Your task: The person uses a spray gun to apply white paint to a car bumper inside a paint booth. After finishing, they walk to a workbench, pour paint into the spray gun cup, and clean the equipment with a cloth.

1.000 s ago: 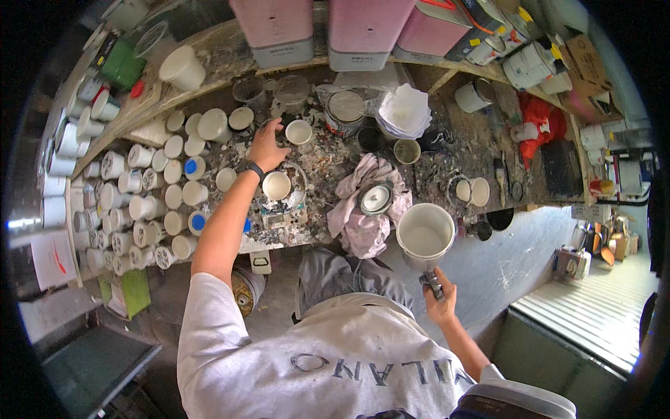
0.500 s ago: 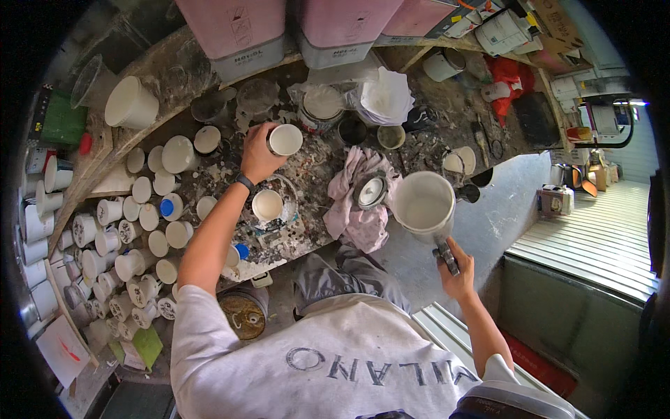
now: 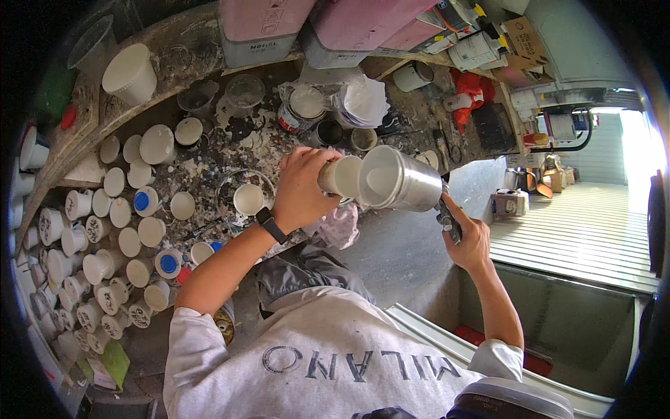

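Observation:
My left hand (image 3: pixel 303 187) is wrapped round a small white plastic cup (image 3: pixel 343 177), its mouth turned to the right. In my right hand (image 3: pixel 472 244) is a spray gun (image 3: pixel 449 218), with a large translucent paint cup (image 3: pixel 413 183) on it. That cup lies tilted, mouth facing left, with whitish content (image 3: pixel 382 183) inside. The rims of the two cups meet or nearly meet; whether liquid runs between them I cannot tell. Below them, partly covered, a pinkish rag (image 3: pixel 337 227) lies at the bench edge. Another white cup (image 3: pixel 249 200) stands left of my left hand.
Many lidded white tubs (image 3: pixel 105 265) crowd the left side. Paint-crusted bench (image 3: pixel 209 167) surface shows between them. Behind my hands stand an open paint can (image 3: pixel 296 115), a dark cup (image 3: pixel 328 132) and stacked paper strainers (image 3: pixel 363 101). Pink canisters (image 3: pixel 265 28) stand on the shelf above.
My left hand has brought the small cup rightward and tilted it towards the spray gun's cup. The gun's cup has tipped from upward-facing to leftward-facing. The view has shifted somewhat.

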`<state>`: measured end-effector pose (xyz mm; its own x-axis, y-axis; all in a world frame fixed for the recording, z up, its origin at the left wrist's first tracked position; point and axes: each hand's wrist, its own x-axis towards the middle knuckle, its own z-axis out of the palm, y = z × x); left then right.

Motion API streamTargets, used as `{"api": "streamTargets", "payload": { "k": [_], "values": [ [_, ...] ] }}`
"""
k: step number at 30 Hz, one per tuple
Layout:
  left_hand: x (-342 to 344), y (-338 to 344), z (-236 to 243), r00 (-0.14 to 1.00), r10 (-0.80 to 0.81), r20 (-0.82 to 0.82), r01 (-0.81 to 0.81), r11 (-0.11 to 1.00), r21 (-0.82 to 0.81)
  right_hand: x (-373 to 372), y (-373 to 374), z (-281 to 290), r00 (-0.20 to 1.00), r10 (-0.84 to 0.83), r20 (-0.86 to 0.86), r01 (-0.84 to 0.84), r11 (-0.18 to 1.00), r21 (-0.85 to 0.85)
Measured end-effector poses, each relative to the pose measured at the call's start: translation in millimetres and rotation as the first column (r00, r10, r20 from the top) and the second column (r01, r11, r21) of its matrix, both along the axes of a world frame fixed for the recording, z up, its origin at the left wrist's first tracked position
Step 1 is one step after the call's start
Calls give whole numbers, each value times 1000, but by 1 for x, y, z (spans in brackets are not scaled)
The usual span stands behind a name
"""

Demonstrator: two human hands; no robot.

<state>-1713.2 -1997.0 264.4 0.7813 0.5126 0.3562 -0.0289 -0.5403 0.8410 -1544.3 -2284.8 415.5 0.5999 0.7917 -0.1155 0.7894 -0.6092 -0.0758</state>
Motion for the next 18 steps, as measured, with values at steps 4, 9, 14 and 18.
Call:
{"api": "streamTargets", "payload": {
  "k": [4, 9, 14, 18],
  "values": [
    [1, -6, 1, 1000, 0, 18, 0, 1000, 0, -2, 3, 23, 994, 30, 101, -19, 993, -116],
    [1, -13, -1, 999, -19, 36, 20, 999, -25, -6, 8, 45, 975, 94, 201, -60, 984, -167],
    [3, -22, -2, 999, 0, 55, 1, 1000, -19, -7, 12, 69, 929, 147, 341, -66, 969, -240],
    [3, -28, -4, 999, -19, 32, 20, 1000, -23, -6, 13, 86, 874, 222, 433, -136, 966, -221]
  ]
}}
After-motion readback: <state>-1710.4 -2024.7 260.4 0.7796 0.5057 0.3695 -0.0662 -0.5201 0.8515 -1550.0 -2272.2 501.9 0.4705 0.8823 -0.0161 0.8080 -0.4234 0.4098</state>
